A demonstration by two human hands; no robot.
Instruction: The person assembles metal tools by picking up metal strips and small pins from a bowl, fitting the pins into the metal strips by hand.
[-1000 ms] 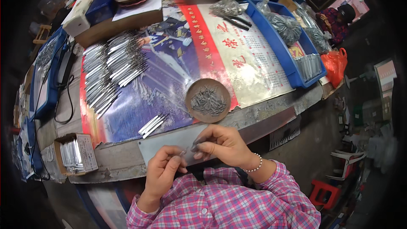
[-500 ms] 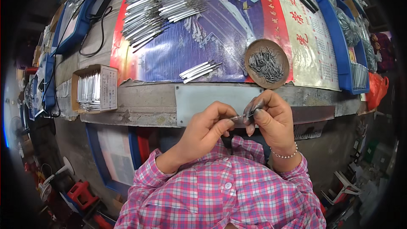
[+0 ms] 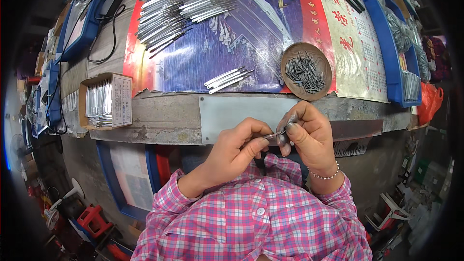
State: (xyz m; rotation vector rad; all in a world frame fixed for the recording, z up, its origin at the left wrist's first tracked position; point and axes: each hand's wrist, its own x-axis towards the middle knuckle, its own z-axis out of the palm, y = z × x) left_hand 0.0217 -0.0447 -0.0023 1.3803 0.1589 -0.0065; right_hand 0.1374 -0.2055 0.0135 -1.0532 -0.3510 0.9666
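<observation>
In front of my chest, my left hand (image 3: pixel 237 149) pinches a slim metal piece (image 3: pixel 270 136) between thumb and fingertips. My right hand (image 3: pixel 313 134) is closed at the other end of it, fingertips darkened; whatever else it grips is mostly hidden. Just beyond my right hand sits a round brown bowl (image 3: pixel 325 59) of small dark metal pins (image 3: pixel 305 72). A few slender silver handles with dark tips (image 3: pixel 228 79) lie on the poster left of the bowl. Farther back, many similar pieces (image 3: pixel 162 12) are laid out in rows.
An open cardboard box (image 3: pixel 122 100) of silver strips stands at the bench's left front. A pale plate (image 3: pixel 241 116) covers the front edge. Blue trays (image 3: pixel 394 70) line the right side, beside a red bag (image 3: pixel 430 102). A black cable (image 3: pixel 115 38) runs along the left.
My right fingers have shifted slightly around the joined end of the slim metal piece. Both hands stay close together; the things on the bench lie as before.
</observation>
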